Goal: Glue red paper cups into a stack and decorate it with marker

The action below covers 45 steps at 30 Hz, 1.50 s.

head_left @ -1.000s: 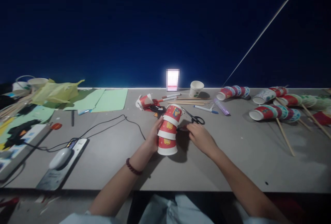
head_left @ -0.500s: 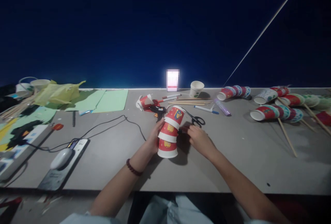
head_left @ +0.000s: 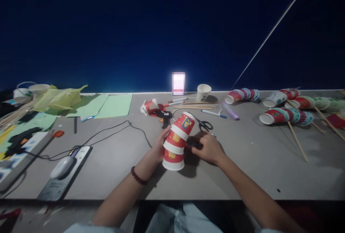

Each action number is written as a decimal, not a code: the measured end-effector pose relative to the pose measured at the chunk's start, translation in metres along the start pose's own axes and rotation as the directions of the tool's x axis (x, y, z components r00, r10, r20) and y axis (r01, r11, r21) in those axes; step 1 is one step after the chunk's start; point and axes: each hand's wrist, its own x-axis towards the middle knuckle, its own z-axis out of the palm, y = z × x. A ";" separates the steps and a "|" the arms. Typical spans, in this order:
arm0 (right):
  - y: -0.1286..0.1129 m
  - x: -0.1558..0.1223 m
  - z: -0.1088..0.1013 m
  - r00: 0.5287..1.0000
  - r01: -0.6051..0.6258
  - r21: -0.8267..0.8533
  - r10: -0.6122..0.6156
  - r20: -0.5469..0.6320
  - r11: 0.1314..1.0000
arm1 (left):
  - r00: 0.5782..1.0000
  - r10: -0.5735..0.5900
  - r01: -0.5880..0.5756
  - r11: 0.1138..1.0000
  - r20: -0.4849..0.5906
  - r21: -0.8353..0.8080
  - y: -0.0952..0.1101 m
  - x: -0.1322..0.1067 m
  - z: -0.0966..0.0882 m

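A curved stack of three red-and-white paper cups (head_left: 175, 142) stands tilted above the table, its wide white rim at the bottom and yellow figures on its red sides. My left hand (head_left: 159, 142) is closed around its left side, the fingertips hidden behind the cups. Just right of the stack, my right hand (head_left: 209, 147) has its fingers curled in. A small pale tip shows beyond its knuckles, but what the fingers hold is unclear. Black-handled scissors (head_left: 205, 126) lie beyond that hand, and a black glue gun (head_left: 165, 116) lies behind the stack.
Wooden sticks (head_left: 196, 107), a blue-capped marker (head_left: 214, 113) and a white cup (head_left: 203, 93) lie or stand behind. Joined cup stacks (head_left: 287, 116) with sticks are at right. Left are green paper (head_left: 117, 104), a power strip (head_left: 25, 159), a phone (head_left: 51, 188) and a cable.
The cup stack has tipped a little further right and its lower end is nearer me. My right hand's fingers have curled in more and turned beside the stack.
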 end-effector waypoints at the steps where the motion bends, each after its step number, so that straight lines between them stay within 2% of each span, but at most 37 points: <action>1: 0.000 -0.001 0.000 1.000 -0.024 -0.009 0.024 -0.014 1.000 | 1.000 0.016 -0.016 1.000 0.002 0.008 0.000 0.000 0.000; 5: 0.000 -0.004 0.000 0.991 -0.112 -0.040 0.109 -0.074 0.993 | 0.999 0.050 -0.050 0.998 0.000 0.040 0.002 0.001 0.002; 12: 0.002 -0.002 0.008 0.982 -0.175 -0.006 0.174 -0.077 0.985 | 0.997 0.059 -0.058 0.998 -0.042 0.034 0.003 0.001 0.004; 14: 0.007 0.000 0.014 0.986 -0.152 0.035 0.154 -0.068 0.988 | 0.997 0.060 -0.059 0.998 -0.039 0.025 0.003 0.003 0.002; 18: 0.017 0.007 0.028 0.998 -0.028 0.179 0.039 -0.054 0.983 | 0.999 0.040 -0.040 0.999 -0.030 0.008 0.004 0.006 0.000; 21: 0.019 0.009 0.035 0.999 0.007 0.244 0.005 -0.048 0.970 | 0.998 0.049 -0.049 0.999 -0.041 0.007 0.005 0.006 0.002; 25: 0.021 0.008 0.026 0.996 0.000 0.236 0.021 -0.087 0.972 | 0.998 0.041 -0.041 0.999 -0.040 -0.002 0.006 0.005 0.004; 28: 0.038 0.013 0.005 0.985 -0.061 0.179 0.088 -0.149 0.982 | 0.999 0.023 -0.023 1.000 -0.032 -0.013 0.007 0.006 0.003; 32: 0.082 0.033 -0.019 0.953 -0.222 0.001 0.217 -0.211 0.975 | 0.999 0.042 -0.042 0.999 -0.001 -0.023 0.007 0.009 0.000; 37: 0.127 0.050 -0.017 0.906 -0.370 -0.083 0.340 -0.250 0.925 | 0.998 0.054 -0.054 0.999 0.018 -0.002 0.007 0.010 -0.002; 40: 0.134 0.048 -0.010 0.891 -0.416 -0.114 0.380 -0.248 0.902 | 0.999 0.038 -0.038 0.999 0.015 -0.012 0.007 0.010 -0.002; 45: 0.128 0.045 -0.007 0.861 -0.473 -0.122 0.428 -0.275 0.873 | 1.000 0.029 -0.028 0.999 0.013 -0.018 0.006 0.009 -0.003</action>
